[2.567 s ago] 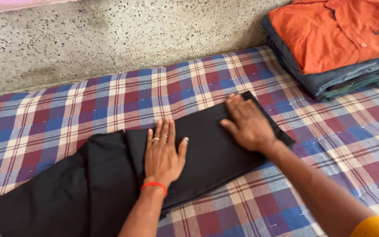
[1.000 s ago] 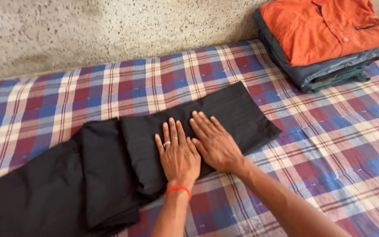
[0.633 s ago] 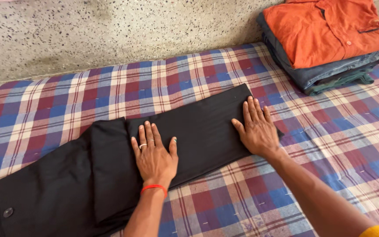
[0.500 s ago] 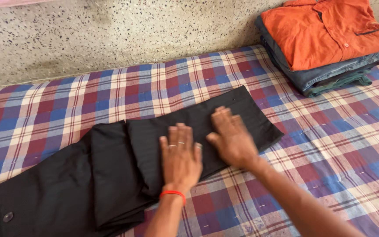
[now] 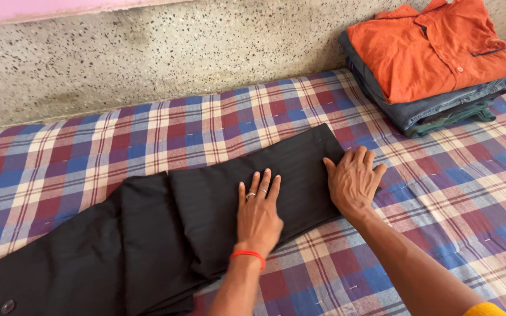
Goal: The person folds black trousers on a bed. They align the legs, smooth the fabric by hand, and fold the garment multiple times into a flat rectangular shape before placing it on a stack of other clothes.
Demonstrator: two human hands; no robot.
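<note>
At the near left a black garment (image 5: pixel 147 234) spreads over the plaid sheet (image 5: pixel 89 152), its loose end bunched wide toward the left edge, with a small button (image 5: pixel 8 306) showing near the bottom corner; further right it narrows into a folded band that runs up toward the middle of the bed. The cloth is dark and matte with faint fine stripes, and a fold line crosses it where the band overlaps the bunched part. The left hand (image 5: pixel 259 213) lies flat on the middle of that band, fingers straight and close together, a ring on one finger and a red thread at the wrist; it grips nothing and seems to press the fold down so it stays put. The right hand (image 5: pixel 352 181) rests palm down at the band's far right end, fingers spread, half on the cloth and half on the sheet, apparently to flatten and square that edge; it too holds nothing. At the far right a stack of folded clothes (image 5: pixel 434 64), an orange shirt on top, sits against the speckled wall (image 5: pixel 177 52), well apart from the hands
</note>
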